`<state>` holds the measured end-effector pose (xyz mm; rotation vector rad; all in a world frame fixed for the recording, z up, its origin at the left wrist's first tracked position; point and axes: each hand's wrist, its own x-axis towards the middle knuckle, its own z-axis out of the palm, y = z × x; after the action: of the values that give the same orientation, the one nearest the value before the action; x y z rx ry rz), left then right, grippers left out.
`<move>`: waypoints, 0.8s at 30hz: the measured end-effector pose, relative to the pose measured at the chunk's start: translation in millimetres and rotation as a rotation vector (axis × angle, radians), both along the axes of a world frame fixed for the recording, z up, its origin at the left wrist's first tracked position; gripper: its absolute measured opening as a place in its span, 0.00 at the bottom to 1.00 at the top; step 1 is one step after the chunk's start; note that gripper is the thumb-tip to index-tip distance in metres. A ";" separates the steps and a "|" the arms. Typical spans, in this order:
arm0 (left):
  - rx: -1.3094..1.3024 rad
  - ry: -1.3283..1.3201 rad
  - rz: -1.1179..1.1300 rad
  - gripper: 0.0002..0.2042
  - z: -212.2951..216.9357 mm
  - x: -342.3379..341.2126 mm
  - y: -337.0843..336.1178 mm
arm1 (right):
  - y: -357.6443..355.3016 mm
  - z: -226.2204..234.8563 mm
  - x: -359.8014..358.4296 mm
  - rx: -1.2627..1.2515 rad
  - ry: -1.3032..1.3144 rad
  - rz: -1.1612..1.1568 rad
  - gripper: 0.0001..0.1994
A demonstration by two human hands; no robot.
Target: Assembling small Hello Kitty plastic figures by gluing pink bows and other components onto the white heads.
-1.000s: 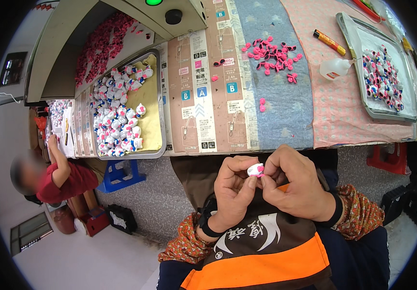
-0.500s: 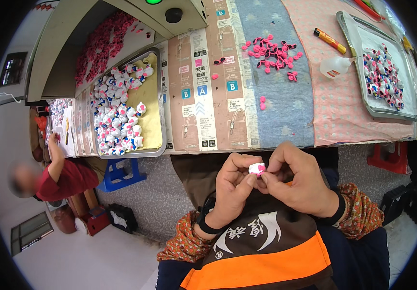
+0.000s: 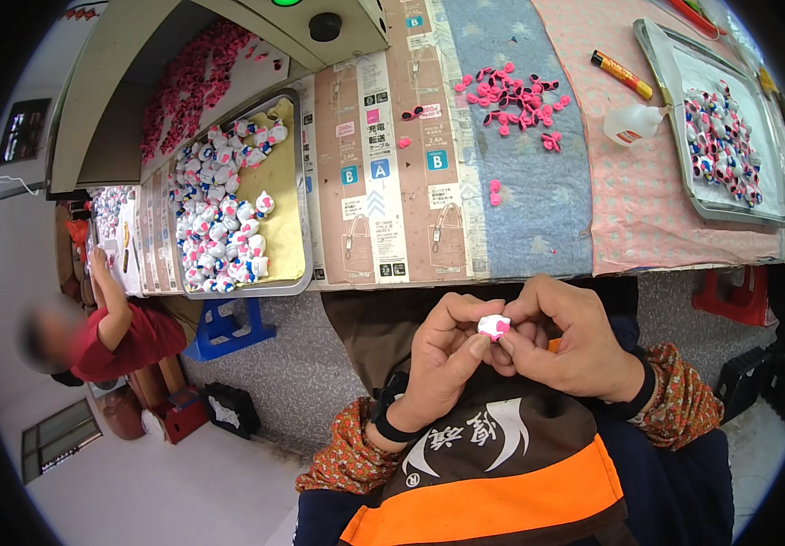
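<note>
We hold a small white figure (image 3: pixel 494 326) with a pink bow over our lap, just below the table's near edge, left hand (image 3: pixel 442 364) and right hand (image 3: pixel 567 350) both pinching it with fingertips together, so it stays steady and close to our eyes.

My view was bright and evenly lit, with soft shadows only. The fisheye bent the table edge (image 3: pixel 465 273) strongly, and a black rim closed the corners. At nine o'clock a window glared, and a co-worker's face there was blurred.
</note>
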<state>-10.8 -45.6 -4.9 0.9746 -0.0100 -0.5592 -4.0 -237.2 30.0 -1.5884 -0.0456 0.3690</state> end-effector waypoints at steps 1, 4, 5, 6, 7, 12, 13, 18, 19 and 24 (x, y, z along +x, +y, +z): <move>-0.003 0.011 -0.007 0.13 -0.2 -0.3 0.2 | 0.9 0.3 0.2 0.047 0.020 -0.013 0.08; -0.005 0.071 -0.025 0.13 -1.2 -2.0 1.5 | 1.2 -3.5 0.8 0.149 0.106 -0.027 0.08; -0.005 0.120 -0.034 0.13 -1.6 -2.3 2.0 | 0.7 -5.6 1.4 0.204 0.173 -0.026 0.08; -0.006 0.120 -0.035 0.13 -2.0 -2.4 2.3 | -1.1 -7.2 1.5 0.204 0.173 -0.027 0.08; -0.048 0.189 -0.038 0.13 -2.5 -2.4 2.8 | -3.7 -8.9 1.6 0.179 0.215 -0.001 0.07; -0.144 0.351 -0.040 0.14 -0.9 -5.6 5.1 | -9.3 1.0 8.2 0.281 0.442 0.043 0.04; -0.166 0.368 -0.042 0.14 0.4 -6.2 5.0 | -9.9 1.8 7.7 0.310 0.460 0.036 0.04; -0.227 0.400 -0.039 0.13 -4.0 -6.1 5.9 | -8.3 -1.0 4.4 0.332 0.445 0.030 0.04; -0.224 0.394 -0.037 0.13 -5.9 -5.4 4.4 | -9.1 -4.7 3.8 0.284 0.394 0.037 0.05; -0.153 0.301 -0.037 0.10 -0.9 -0.1 -11.8 | -19.2 -5.0 0.8 0.115 0.229 0.014 0.07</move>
<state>-10.9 -57.4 -5.8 0.7358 0.1960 -0.7246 -3.2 -256.5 25.0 -1.4246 0.0969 0.5479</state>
